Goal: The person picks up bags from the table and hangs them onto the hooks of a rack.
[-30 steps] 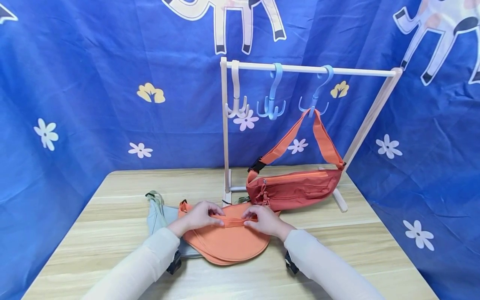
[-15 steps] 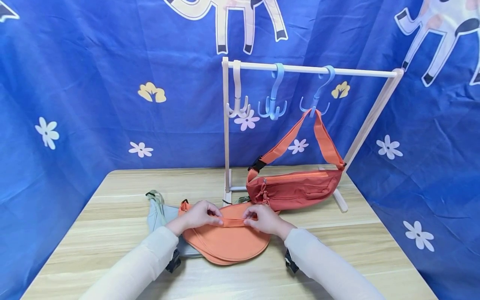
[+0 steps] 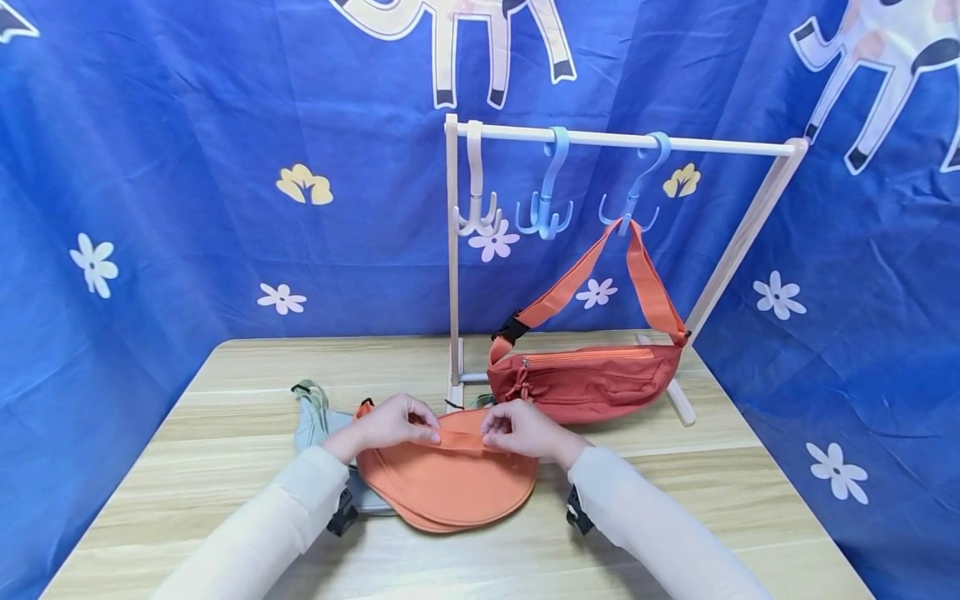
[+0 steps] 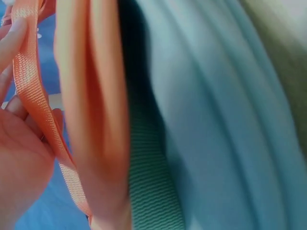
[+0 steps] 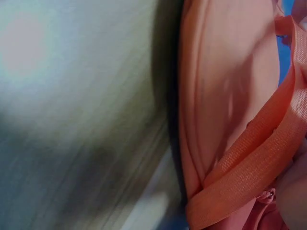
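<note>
While the orange bag (image 3: 461,492) is lying on the table (image 3: 247,408), partly over the grey bag (image 3: 313,425), its orange strap (image 3: 459,442) is being pinched at two spots: towards the left by the thumb and fingers of the left hand (image 3: 393,422), towards the right by those of the right hand (image 3: 531,431). Between them, the strap is being held away from the bag's body. Farther back and to the right, the red bag (image 3: 588,385) is being held by its strap on the right hook (image 3: 632,193) (whether its base is touching the table cannot be told). Judging by this, one bag is already hanging, while two are awaiting a place; the white hook (image 3: 476,179) and middle hook (image 3: 551,171) are bearing no bag.
</note>
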### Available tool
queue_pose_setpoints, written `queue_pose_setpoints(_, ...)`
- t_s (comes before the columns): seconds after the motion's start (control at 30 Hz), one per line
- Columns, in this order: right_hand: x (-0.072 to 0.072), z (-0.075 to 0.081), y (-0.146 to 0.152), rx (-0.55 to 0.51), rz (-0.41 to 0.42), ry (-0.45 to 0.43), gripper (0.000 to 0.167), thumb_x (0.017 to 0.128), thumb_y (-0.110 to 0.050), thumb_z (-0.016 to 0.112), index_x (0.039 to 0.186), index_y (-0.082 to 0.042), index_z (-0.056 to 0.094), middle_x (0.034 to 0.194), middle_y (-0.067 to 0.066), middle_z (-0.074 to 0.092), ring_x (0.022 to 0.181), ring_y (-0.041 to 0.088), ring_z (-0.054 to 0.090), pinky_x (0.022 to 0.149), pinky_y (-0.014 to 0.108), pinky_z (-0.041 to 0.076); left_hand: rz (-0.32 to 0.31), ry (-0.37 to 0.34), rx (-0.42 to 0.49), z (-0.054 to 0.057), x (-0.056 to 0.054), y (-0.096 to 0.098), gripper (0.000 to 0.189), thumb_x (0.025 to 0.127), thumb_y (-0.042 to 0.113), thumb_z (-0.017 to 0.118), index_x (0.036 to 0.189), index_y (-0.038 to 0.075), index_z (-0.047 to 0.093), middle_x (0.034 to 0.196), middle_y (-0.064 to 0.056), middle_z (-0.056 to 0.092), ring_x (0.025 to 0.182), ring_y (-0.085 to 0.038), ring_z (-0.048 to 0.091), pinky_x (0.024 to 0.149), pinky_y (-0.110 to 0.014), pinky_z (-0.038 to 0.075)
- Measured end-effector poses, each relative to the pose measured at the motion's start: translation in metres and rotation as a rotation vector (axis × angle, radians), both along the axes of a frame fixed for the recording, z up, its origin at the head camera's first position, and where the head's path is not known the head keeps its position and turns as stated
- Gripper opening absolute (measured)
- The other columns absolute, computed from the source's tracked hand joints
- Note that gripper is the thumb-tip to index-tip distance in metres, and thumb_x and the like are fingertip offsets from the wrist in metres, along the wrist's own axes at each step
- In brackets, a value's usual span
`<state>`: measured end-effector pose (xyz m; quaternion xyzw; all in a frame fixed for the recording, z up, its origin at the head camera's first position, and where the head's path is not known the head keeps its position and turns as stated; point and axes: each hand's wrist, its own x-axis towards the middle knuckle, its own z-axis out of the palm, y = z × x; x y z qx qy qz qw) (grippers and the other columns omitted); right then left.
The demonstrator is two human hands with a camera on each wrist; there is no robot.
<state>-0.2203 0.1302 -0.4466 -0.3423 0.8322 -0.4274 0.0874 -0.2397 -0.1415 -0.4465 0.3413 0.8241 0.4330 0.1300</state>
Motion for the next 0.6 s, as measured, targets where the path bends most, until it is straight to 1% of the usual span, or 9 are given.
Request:
queue_pose_setpoints(0.07, -0.001, 0.001, -0.001, -0.023, 0.009, -0.008, 0.006, 0.083, -0.005, 0.072, 0.086, -0.003, 0.067, 0.073, -0.005, 0.061, 0.064, 0.004, 0.056, 0.062, 0.024, 0.049, -0.007, -0.006, 0.006, 0.002, -0.001, -0.001, 0.011, 0.079, 0.013, 0.078, 0.085, 0.005, 0.074, 0.081, 0.002, 0.07, 0.076, -0.009, 0.06, 0.072, -0.025, 0.048)
queue_pose_setpoints(0.2, -0.003, 0.004, -0.003, -0.032, -0.002, 0.016, 0.005, 0.083, -0.004, 0.072, 0.085, -0.003, 0.067, 0.072, -0.005, 0.061, 0.063, 0.003, 0.053, 0.061, 0.022, 0.047, -0.008, -0.011, 0.009, 0.006, -0.002, -0.003, 0.009, 0.081, 0.013, 0.076, 0.085, 0.006, 0.073, 0.081, 0.002, 0.07, 0.076, -0.01, 0.06, 0.072, -0.025, 0.048)
queue_pose_setpoints(0.3, -0.005, 0.005, -0.005, -0.036, -0.014, 0.047, 0.005, 0.083, -0.004, 0.072, 0.085, -0.004, 0.068, 0.073, -0.006, 0.061, 0.065, 0.003, 0.052, 0.061, 0.021, 0.045, 0.006, -0.057, 0.029, 0.01, -0.001, -0.004, 0.009, 0.082, 0.012, 0.075, 0.085, 0.005, 0.072, 0.08, 0.001, 0.069, 0.075, -0.011, 0.059, 0.072, -0.025, 0.047)
queue_pose_setpoints(0.4, -0.006, 0.007, -0.008, -0.045, -0.024, 0.054, 0.004, 0.083, -0.004, 0.071, 0.087, -0.005, 0.069, 0.073, -0.007, 0.06, 0.065, 0.003, 0.051, 0.061, 0.021, 0.044, 0.018, -0.124, 0.064, 0.014, -0.001, -0.006, 0.01, 0.083, 0.012, 0.074, 0.087, 0.003, 0.07, 0.079, -0.001, 0.067, 0.075, -0.013, 0.056, 0.072, -0.026, 0.046)
queue_pose_setpoints(0.47, -0.006, 0.01, -0.009, -0.051, -0.033, 0.057, 0.004, 0.084, -0.005, 0.071, 0.087, -0.005, 0.069, 0.074, -0.007, 0.059, 0.064, 0.003, 0.05, 0.06, 0.021, 0.043, 0.019, -0.155, 0.084, 0.016, -0.002, -0.006, 0.011, 0.084, 0.01, 0.072, 0.088, 0.001, 0.068, 0.079, -0.002, 0.066, 0.075, -0.013, 0.055, 0.071, -0.026, 0.045)
queue_pose_setpoints(0.53, -0.006, 0.013, -0.011, -0.053, -0.044, 0.06, 0.004, 0.085, -0.005, 0.071, 0.088, -0.005, 0.069, 0.074, -0.007, 0.059, 0.063, 0.003, 0.049, 0.059, 0.021, 0.042, 0.007, -0.164, 0.101, 0.019, -0.002, -0.007, 0.011, 0.086, 0.009, 0.07, 0.089, -0.001, 0.066, 0.079, -0.003, 0.065, 0.074, -0.013, 0.054, 0.07, -0.026, 0.045)
queue_pose_setpoints(0.6, -0.007, 0.017, -0.013, -0.06, -0.051, 0.072, 0.004, 0.085, -0.006, 0.071, 0.088, -0.004, 0.069, 0.075, -0.006, 0.059, 0.063, 0.004, 0.049, 0.06, 0.021, 0.042, -0.008, -0.139, 0.1, 0.022, -0.003, -0.009, 0.01, 0.088, 0.007, 0.068, 0.089, -0.002, 0.065, 0.077, -0.002, 0.063, 0.071, -0.011, 0.054, 0.067, -0.025, 0.045)
